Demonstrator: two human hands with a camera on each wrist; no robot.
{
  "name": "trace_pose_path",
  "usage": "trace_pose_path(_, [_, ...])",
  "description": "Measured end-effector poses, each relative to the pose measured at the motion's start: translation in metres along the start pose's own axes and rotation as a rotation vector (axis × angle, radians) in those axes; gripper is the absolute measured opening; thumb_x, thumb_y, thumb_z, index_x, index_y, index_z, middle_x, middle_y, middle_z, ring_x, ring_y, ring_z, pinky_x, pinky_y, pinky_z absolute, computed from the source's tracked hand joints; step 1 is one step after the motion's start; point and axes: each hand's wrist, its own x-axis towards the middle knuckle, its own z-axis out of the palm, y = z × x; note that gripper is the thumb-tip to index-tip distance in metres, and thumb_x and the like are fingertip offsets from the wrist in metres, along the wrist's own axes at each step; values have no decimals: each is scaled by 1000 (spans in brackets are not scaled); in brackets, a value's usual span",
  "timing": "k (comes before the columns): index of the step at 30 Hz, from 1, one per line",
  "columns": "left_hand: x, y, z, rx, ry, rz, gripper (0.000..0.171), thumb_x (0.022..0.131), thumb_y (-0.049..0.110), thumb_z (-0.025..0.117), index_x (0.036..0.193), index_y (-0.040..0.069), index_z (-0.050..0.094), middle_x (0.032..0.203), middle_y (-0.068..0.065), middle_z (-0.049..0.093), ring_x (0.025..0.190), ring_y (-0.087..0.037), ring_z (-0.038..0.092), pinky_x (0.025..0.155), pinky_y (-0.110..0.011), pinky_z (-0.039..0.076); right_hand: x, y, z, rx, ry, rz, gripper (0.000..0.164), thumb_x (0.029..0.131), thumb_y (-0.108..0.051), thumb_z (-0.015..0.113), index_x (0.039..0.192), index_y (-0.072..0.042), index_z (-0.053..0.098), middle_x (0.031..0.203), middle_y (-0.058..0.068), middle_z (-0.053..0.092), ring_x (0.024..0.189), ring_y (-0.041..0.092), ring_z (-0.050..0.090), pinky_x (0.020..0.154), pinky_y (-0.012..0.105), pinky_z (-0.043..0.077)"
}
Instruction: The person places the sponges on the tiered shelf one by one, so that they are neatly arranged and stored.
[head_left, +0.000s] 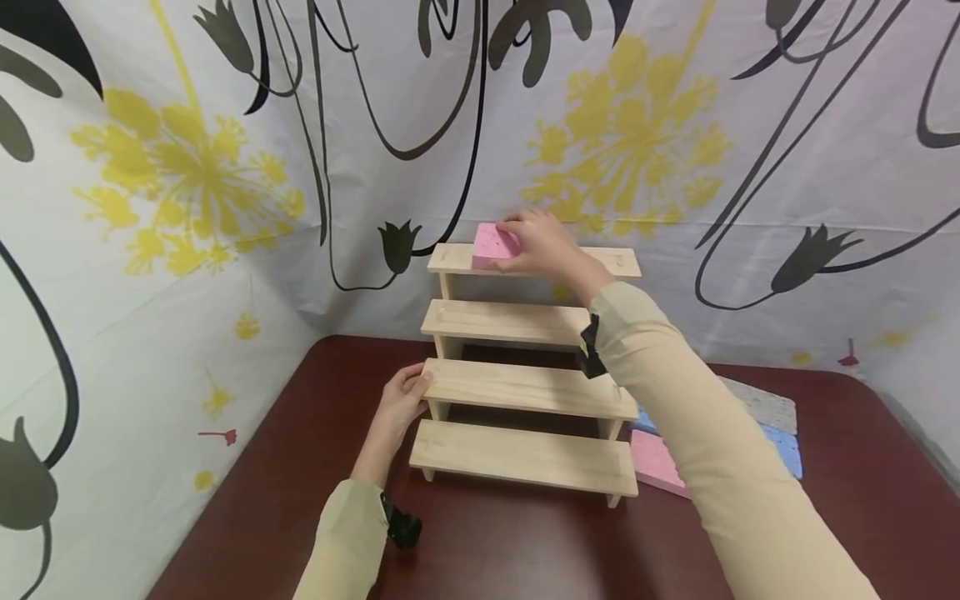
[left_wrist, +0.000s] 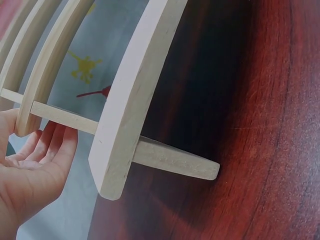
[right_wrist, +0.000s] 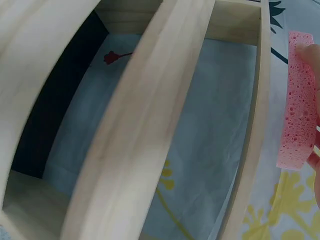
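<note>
A tiered wooden shelf stand (head_left: 525,458) with light bare boards stands on the table. My left hand (head_left: 401,398) grips the left end of its second board from the bottom; in the left wrist view the fingers of this hand (left_wrist: 37,170) curl below the board. Up at the top board (head_left: 577,261), my right hand (head_left: 543,242) holds a pink sponge (head_left: 491,246) between thumb and fingers. The right wrist view shows the porous face of this sponge (right_wrist: 300,105), with wall cloth visible between it and the board's edge. Only part of the right hand (right_wrist: 314,60) appears there.
To the right of the stand lie another pink sponge (head_left: 658,462), a blue sponge (head_left: 783,450) and a grey one (head_left: 765,404), partly hidden by my right sleeve. Patterned cloth (head_left: 360,183) hangs behind the dark red table (head_left: 300,483) and along its sides.
</note>
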Motion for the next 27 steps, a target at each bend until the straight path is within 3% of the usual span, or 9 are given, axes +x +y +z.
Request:
trace_pose_path(12, [1, -1, -1, -3, 0, 22, 45, 95, 18, 50, 134, 0, 39, 127, -27, 49, 109, -27, 54, 101, -51, 39, 34, -3, 18, 132, -76, -45, 66, 78, -41, 69, 129, -4, 51, 133, 16, 49, 124, 32, 41, 110, 45, 26])
trace_pose_path(18, [0, 0, 1, 8, -6, 31, 43, 95, 17, 50, 133, 1, 39, 126, -26, 50, 108, -27, 54, 101, -50, 40, 31, 3, 22, 220, -91, -70, 60, 82, -34, 68, 129, -1, 50, 132, 17, 51, 126, 30, 43, 110, 40, 31])
trace_pose_path(23, [1, 1, 0, 17, 6, 25, 42, 95, 17, 50, 133, 2, 40, 125, -25, 51, 110, -28, 53, 101, -49, 41, 33, -2, 22, 145, -89, -60, 60, 83, -37, 65, 130, -3, 49, 132, 16, 51, 125, 30, 44, 109, 40, 32])
trace_pose_path(27, [3, -2, -2, 11, -7, 18, 43, 95, 16, 49, 134, 2, 38, 126, -26, 49, 111, -29, 52, 101, -50, 40, 30, -5, 26, 25, -76, -70, 61, 83, -39, 64, 132, -6, 48, 136, 13, 48, 127, 32, 42, 108, 45, 32])
